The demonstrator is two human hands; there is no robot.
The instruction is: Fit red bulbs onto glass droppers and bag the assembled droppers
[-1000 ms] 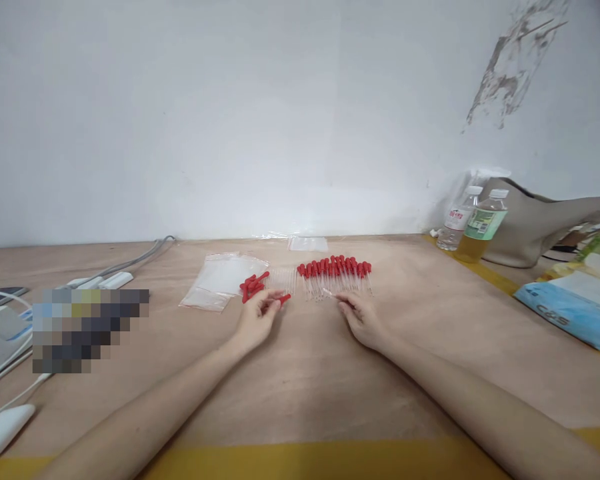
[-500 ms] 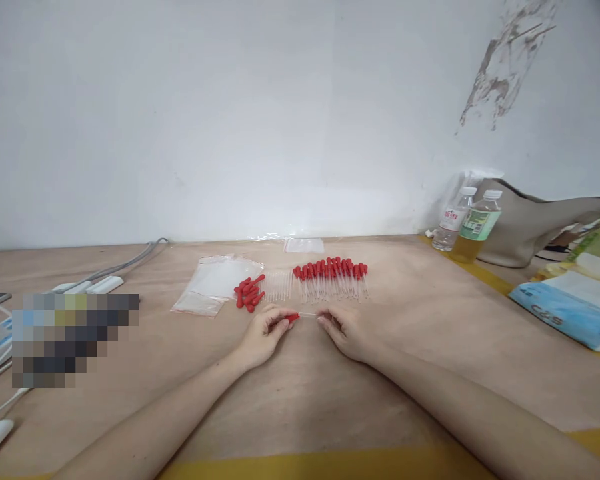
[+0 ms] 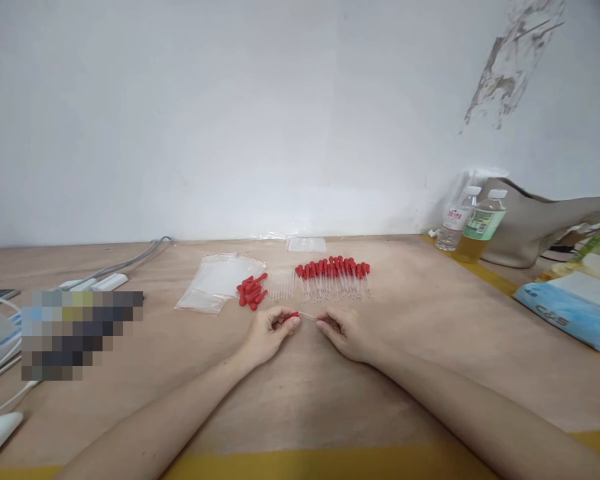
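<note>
My left hand (image 3: 273, 331) pinches a red rubber dropper bulb (image 3: 293, 315), mostly covered by the fingers. My right hand (image 3: 343, 331) is closed on the far end of a thin clear dropper tube (image 3: 307, 315). The tube's other end meets the bulb's mouth; how deep it sits inside I cannot tell. Beyond my left hand lies a pile of loose red bulbs (image 3: 251, 291). Beside it is a row of bare clear tubes (image 3: 281, 285). Farther right, several droppers with red bulbs on their tubes (image 3: 334, 275) lie side by side, bulbs toward the wall.
Clear zip bags (image 3: 220, 281) lie left of the bulbs, and another small bag (image 3: 306, 245) is by the wall. Two bottles (image 3: 481, 223) and a blue tissue pack (image 3: 570, 310) are on the right. Cables (image 3: 125, 263) and a blurred patch (image 3: 80, 333) occupy the left.
The tube now slants down slightly toward my right hand, where it was nearly level. My left fingers cover more of the bulb. The view has shifted a little.
</note>
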